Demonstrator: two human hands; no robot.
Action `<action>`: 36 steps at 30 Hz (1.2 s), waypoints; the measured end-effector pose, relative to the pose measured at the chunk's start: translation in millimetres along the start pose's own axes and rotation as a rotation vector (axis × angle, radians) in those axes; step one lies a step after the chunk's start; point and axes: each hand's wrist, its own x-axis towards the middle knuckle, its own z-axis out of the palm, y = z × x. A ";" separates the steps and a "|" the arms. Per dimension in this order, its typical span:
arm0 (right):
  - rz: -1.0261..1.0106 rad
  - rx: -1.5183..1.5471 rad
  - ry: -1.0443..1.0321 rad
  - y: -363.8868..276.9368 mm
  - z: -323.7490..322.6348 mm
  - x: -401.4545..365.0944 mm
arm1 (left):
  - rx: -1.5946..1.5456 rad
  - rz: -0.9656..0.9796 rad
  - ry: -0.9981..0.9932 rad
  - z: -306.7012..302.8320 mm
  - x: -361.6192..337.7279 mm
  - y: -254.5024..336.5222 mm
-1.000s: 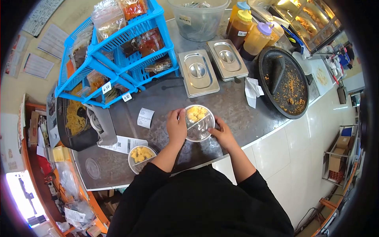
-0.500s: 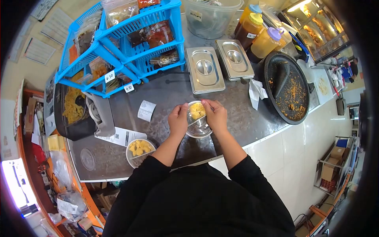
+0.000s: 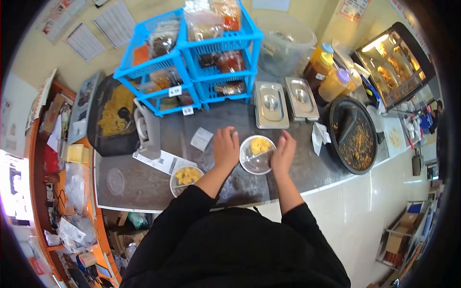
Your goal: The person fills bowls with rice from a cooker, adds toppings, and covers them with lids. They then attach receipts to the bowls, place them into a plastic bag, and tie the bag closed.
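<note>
We judge that we are closing the clear round tub [image 3: 258,156], which sits on the worktop [image 3: 305,165] near its front edge, between our left hand [image 3: 225,148] and right hand [image 3: 283,153]. Each grip is open, fingers spread beside the rim and holding nothing, so the next move calls for even pressure round the top. Yellow chunks fill the tub's far half, and the near half looks bare.
</note>
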 end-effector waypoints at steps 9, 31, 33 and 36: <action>-0.141 0.459 0.067 -64.2 -56.6 -37.0 | 0.437 -0.177 -0.437 -59.0 53.6 -110.6; -0.536 0.433 -0.391 -281.0 -53.0 -65.6 | -1.186 -0.246 -0.380 -295.1 -23.0 47.3; -0.512 0.437 -0.426 -302.8 -54.1 -66.1 | -1.164 -0.249 -0.403 -317.3 -18.9 46.6; -0.463 0.486 -0.476 -328.2 -47.7 -64.1 | -1.152 -0.262 -0.408 -343.2 -11.5 44.7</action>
